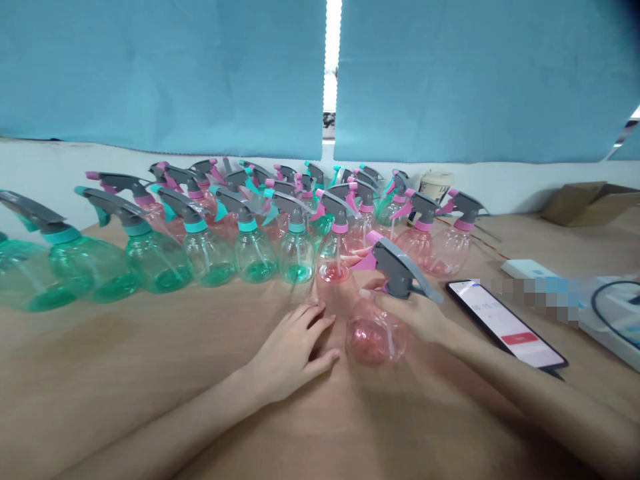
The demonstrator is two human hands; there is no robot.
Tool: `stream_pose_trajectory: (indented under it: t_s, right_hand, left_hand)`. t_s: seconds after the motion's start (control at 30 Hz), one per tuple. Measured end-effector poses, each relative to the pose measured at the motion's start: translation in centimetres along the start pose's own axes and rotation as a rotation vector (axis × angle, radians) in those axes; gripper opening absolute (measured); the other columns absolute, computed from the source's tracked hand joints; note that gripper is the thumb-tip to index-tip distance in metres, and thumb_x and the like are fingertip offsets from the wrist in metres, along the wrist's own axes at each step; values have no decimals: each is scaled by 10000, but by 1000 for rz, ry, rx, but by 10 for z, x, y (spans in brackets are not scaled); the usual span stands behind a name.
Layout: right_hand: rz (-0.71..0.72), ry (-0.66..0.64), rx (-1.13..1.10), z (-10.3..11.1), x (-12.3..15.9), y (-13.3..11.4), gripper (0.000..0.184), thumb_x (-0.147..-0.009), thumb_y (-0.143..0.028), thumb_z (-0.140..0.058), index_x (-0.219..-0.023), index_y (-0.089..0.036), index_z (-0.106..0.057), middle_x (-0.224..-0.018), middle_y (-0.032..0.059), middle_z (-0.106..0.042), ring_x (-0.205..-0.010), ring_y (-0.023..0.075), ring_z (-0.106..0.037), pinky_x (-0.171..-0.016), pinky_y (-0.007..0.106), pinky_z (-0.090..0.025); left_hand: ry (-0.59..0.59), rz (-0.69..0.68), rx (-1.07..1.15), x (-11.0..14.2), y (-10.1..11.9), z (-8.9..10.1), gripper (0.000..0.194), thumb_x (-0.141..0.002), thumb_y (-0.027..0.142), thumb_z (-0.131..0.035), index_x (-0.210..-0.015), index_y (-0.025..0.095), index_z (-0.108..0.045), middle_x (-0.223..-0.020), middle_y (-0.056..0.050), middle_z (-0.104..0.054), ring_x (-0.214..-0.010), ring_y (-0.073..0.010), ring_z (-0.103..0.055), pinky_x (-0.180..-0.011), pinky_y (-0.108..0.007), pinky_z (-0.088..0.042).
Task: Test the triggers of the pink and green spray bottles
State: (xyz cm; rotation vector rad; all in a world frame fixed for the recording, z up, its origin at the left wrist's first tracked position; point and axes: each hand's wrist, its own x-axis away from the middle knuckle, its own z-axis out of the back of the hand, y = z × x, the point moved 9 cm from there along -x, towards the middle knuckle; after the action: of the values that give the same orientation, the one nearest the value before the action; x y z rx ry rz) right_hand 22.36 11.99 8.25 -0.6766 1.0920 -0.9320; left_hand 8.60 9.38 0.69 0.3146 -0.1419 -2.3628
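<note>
While the right hand [413,317] grips a pink spray bottle [375,340] at lower center, the open left hand [293,353] rests empty on the surface [125,347].

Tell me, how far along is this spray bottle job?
Looking done: green bottles and pink bottles stand upright in rows. In hand: the right hand holds one more pink bottle, tilted. Left: hard to tell; the left hand rests open on the table.

Tan table [125,347], rows of spray bottles [253,257], smartphone [505,325]
</note>
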Motion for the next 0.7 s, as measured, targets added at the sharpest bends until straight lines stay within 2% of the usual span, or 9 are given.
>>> stream_pose_trajectory:
  t_s: [0.5, 0.7]
  right_hand:
    - [-24, -33, 13, -2, 0, 1, 87, -718, -242, -559, -646, -219, -517, -641, -24, -538, -600, 124, -507, -609, 286, -440]
    - [12, -44, 52, -1, -2, -9, 68, -649, -179, -498, -604, -227, -517, -680, -3, -550, -624, 141, -529, -572, 288, -435]
  left_hand:
    - [7, 6, 0, 0, -2, 0, 489, -890, 463, -480, -1274, 161, -478, -1346, -130, -448, -1269, -275, -358, -1024, -433, -320]
    - [-8, 14, 1, -1, -2, -1, 506, -890, 459, -482, -1284, 140, -472, -1356, -141, -433, -1268, -275, -354, -1025, -428, -319]
